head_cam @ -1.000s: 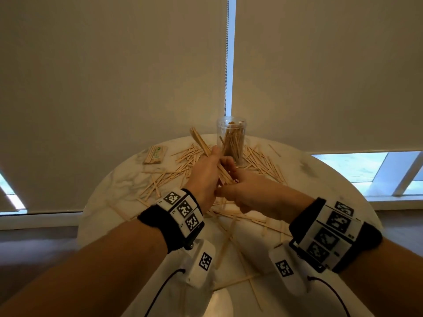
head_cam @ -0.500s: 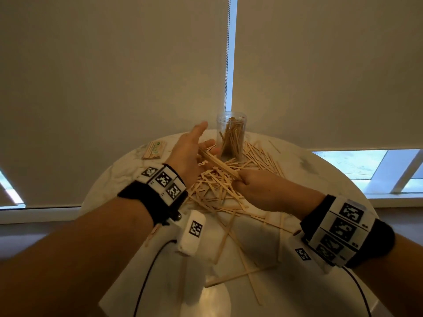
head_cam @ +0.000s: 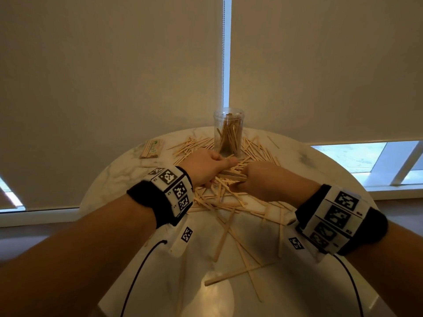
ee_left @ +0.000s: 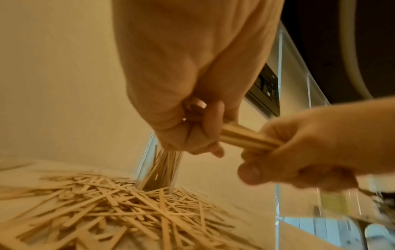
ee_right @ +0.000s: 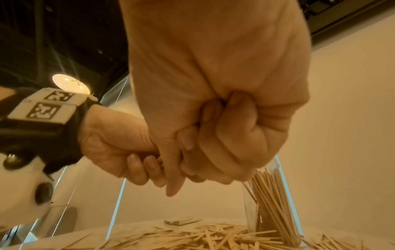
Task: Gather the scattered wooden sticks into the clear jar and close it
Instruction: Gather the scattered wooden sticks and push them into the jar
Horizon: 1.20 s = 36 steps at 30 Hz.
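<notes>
The clear jar [head_cam: 229, 131] stands upright and open at the table's far edge, partly filled with wooden sticks. Loose sticks [head_cam: 219, 197] lie scattered around it and toward me. Just in front of the jar, my left hand [head_cam: 215, 167] and right hand [head_cam: 248, 179] each grip one end of a tight bundle of sticks [head_cam: 233, 176], held above the pile. The left wrist view shows my left fingers [ee_left: 210, 121] curled round the bundle [ee_left: 245, 138]. My right hand [ee_right: 213, 140] is a closed fist beside the jar [ee_right: 271, 203]. No lid shows.
The round marble table [head_cam: 119, 177] stands before closed roller blinds. A small packet of sticks [head_cam: 152, 149] lies at the far left. A few long sticks [head_cam: 238, 274] lie near the front edge. Wrist-camera cables hang below both arms.
Half a second ago my left hand was open, reaching over the pile, while the right held the sticks. It has come back and now grips the bundle with the right hand.
</notes>
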### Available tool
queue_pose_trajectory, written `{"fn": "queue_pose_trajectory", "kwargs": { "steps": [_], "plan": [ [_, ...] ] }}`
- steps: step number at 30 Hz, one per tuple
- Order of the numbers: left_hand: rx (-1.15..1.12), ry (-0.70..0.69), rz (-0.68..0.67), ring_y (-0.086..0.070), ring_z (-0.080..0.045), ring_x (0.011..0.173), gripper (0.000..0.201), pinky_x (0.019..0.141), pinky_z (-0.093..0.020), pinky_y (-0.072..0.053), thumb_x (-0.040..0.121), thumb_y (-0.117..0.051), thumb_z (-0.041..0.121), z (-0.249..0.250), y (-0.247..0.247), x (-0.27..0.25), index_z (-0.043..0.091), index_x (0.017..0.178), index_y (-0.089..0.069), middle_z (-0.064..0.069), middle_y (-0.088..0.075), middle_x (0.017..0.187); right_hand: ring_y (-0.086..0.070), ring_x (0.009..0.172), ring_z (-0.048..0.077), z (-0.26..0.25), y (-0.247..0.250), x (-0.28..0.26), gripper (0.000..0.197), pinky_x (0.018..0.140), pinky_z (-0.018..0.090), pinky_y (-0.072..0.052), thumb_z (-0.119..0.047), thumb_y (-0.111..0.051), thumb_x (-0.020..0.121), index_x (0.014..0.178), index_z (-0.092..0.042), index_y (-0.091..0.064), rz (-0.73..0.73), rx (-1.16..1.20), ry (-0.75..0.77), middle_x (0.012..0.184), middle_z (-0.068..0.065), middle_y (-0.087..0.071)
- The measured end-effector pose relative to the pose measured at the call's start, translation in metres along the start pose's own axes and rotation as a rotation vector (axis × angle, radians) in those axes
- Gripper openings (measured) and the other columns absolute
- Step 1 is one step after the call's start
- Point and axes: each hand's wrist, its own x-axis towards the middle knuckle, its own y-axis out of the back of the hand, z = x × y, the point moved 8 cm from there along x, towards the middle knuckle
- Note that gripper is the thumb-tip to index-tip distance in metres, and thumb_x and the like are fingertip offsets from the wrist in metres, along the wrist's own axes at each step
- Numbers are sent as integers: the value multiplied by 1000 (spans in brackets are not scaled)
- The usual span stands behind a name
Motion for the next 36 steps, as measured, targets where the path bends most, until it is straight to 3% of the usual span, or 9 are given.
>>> {"fn": "queue_pose_trajectory", "kwargs": {
  "steps": [7,10,13,15,20,23,26,31,36],
  "plan": [
    [-208,0,171,-36,-14,38,41,48,-26,-31,88,-72,39,-16,13,22,5,65,-65,0,-45,49,-55,68,11,6,35,5,42,56,25,-37,-63,-62,84,91,-22,-62,225,114,98,75,-4,-61],
    [-393,49,218,-33,-13,38,41,46,-25,-29,89,-73,38,-21,12,35,-1,77,-69,0,-44,51,-52,59,10,1,49,9,49,52,25,-31,-61,-41,96,91,-20,-68,370,78,165,65,-3,-58],
    [-509,54,153,-32,-11,42,48,44,-25,-28,94,-66,39,-15,3,47,-8,107,-68,1,-43,56,-48,52,9,7,59,21,49,50,25,-30,-57,-43,98,87,-21,-73,442,100,149,59,-1,-58],
    [-587,73,129,-39,-9,45,46,45,-22,-33,100,-55,44,-7,4,57,-1,103,-67,-1,-51,63,-44,47,7,19,70,33,42,48,24,-30,-52,-49,98,86,-22,-76,411,181,96,55,-2,-54],
    [-560,111,320,-55,-14,65,25,59,-27,-49,105,-46,18,-2,41,104,3,123,-56,-9,-65,87,-38,42,6,50,134,73,32,42,17,-29,-46,-54,98,85,-25,-74,531,211,-4,56,-5,-50],
    [-226,65,321,-62,-19,89,51,85,-36,-56,91,-67,8,1,53,143,10,138,-48,-7,-63,108,-43,51,9,59,168,117,34,49,25,-32,-43,-58,95,85,-16,-77,615,57,-32,62,1,-58],
    [-31,17,219,-52,-27,126,99,103,-38,-45,73,-88,31,6,44,173,14,151,-28,-8,-51,140,-44,54,9,53,172,170,32,50,26,-33,-40,-64,91,84,-12,-78,516,-71,-12,62,0,-58],
    [-74,-64,155,-63,-17,112,113,93,-38,-54,45,-92,63,-4,21,210,20,138,-45,5,-64,122,-46,51,8,28,133,241,36,50,24,-36,-46,-67,89,90,-12,-79,196,-248,81,62,-3,-59],
    [37,-92,205,-55,-16,104,79,74,-21,-43,79,-82,36,-9,25,209,15,141,-37,7,-50,111,-60,76,16,24,93,270,24,66,23,-45,-28,-60,95,106,-12,-75,-18,-580,123,87,1,-67]
  ]
}}
